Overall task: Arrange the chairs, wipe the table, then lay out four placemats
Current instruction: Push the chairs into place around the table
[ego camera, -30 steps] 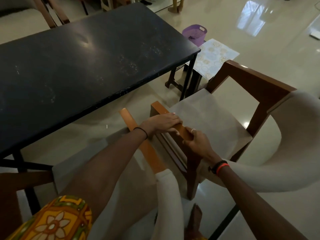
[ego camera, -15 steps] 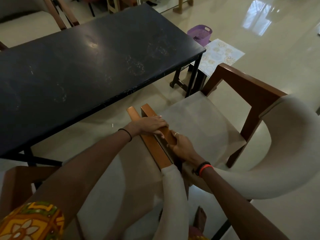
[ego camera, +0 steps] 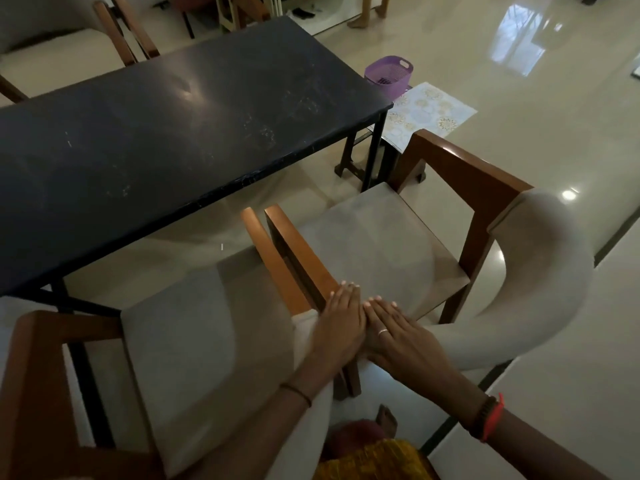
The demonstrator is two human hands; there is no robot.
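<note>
Two wooden armchairs with pale cushions stand side by side in front of the black table (ego camera: 166, 133). The right chair (ego camera: 374, 244) and the left chair (ego camera: 194, 348) have their inner armrests almost touching. My left hand (ego camera: 341, 323) lies flat with straight fingers over the rear end of those armrests. Beside it my right hand (ego camera: 398, 336), wearing a ring, rests flat with straight fingers where the right chair's armrest meets its curved pale backrest (ego camera: 540, 271). A patterned placemat (ego camera: 429, 116) lies on a low stool past the table's right end.
A purple basket (ego camera: 389, 74) sits on the floor beyond the placemat. More chairs (ego camera: 69, 46) stand at the table's far side. Glossy tiled floor (ego camera: 519, 98) stretches to the right. The table's dark legs (ego camera: 375, 150) stand close to the right chair's front.
The right chair has slid left against the left chair. Both hands let go of its armrest, moved back toward me and now lie flat.
</note>
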